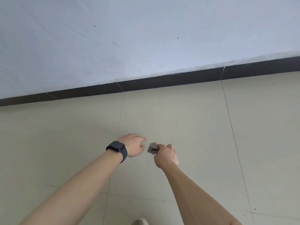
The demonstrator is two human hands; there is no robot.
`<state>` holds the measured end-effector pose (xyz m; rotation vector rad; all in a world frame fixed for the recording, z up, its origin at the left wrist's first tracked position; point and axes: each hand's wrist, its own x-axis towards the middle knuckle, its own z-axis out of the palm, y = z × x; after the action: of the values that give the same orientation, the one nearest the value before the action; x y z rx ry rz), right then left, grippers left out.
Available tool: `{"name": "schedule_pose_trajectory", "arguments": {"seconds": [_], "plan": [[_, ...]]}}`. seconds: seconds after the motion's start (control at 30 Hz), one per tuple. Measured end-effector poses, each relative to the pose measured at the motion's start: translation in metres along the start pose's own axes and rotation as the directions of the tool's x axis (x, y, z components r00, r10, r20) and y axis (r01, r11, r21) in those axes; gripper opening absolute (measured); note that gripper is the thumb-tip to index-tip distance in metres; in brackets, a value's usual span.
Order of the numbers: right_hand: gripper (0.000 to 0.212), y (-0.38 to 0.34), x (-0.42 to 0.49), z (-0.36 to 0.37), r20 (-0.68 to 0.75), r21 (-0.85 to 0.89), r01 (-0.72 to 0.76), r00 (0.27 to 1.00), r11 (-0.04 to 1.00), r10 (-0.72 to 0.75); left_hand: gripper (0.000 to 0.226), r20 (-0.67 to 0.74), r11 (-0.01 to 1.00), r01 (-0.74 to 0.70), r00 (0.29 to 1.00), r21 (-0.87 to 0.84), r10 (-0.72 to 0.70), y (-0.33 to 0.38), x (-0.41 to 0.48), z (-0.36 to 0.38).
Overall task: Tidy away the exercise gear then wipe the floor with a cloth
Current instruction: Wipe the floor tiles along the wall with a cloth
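Currently, right grip (pixel 165 155) grasping seemingly folded cloth (pixel 152 148), left grip (pixel 134 145) released just beside

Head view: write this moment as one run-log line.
right hand: grips grey cloth | left hand: open, empty, watch on wrist | floor: beige tiles

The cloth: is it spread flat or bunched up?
Bunched up: the cloth pokes out as a small folded wad from the right hand, which grips it.

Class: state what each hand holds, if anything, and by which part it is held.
The right hand grips a small folded grey-brown cloth by one end; the rest sticks out of the fist. The left hand, fingers relaxed, holds nothing.
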<state>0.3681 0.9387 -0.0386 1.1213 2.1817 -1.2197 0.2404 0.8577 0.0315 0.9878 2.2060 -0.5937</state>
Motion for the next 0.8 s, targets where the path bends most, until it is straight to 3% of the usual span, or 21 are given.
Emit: {"name": "schedule_pose_trajectory", "arguments": {"seconds": [0.17,0.27,0.43,0.53,0.6,0.67,0.73,0.8], "plan": [[0.057,-0.004,0.024,0.011,-0.142,0.208,-0.082,0.983,0.975,0.113,0.049,-0.076,0.999,0.013,0.997,-0.051,-0.017,-0.022,0.033,0.01],[0.071,0.022,0.029,0.027,-0.261,0.235,-0.146,0.943,0.961,0.207,0.053,-0.093,0.998,-0.044,0.995,-0.041,0.04,-0.033,0.065,0.038],[0.074,0.078,0.056,0.025,-0.511,0.265,-0.255,0.781,0.93,0.36,0.064,-0.136,0.993,-0.117,0.984,0.012,0.117,-0.071,0.12,0.086],[0.068,0.078,0.078,0.037,-0.664,0.233,-0.256,0.663,0.938,0.346,0.069,-0.219,0.992,-0.128,0.968,0.006,0.126,-0.111,0.15,0.101],[0.071,0.058,0.083,0.07,-0.702,0.202,-0.292,0.622,0.935,0.346,0.07,-0.296,0.99,-0.139,0.946,0.008,0.135,-0.137,0.17,0.105],[0.069,0.031,0.072,0.111,-0.697,0.012,-0.236,0.695,0.972,0.177,0.072,-0.365,0.993,-0.115,0.927,-0.039,0.093,-0.156,0.18,0.11],[0.068,0.009,0.064,0.145,-0.633,-0.226,-0.089,0.77,0.97,-0.077,0.074,-0.398,0.989,-0.097,0.916,-0.108,0.046,-0.173,0.198,0.109],[0.065,0.005,0.066,0.148,-0.551,-0.385,0.055,0.787,0.921,-0.278,0.077,-0.397,0.984,-0.076,0.918,-0.158,0.007,-0.187,0.215,0.103]]}}
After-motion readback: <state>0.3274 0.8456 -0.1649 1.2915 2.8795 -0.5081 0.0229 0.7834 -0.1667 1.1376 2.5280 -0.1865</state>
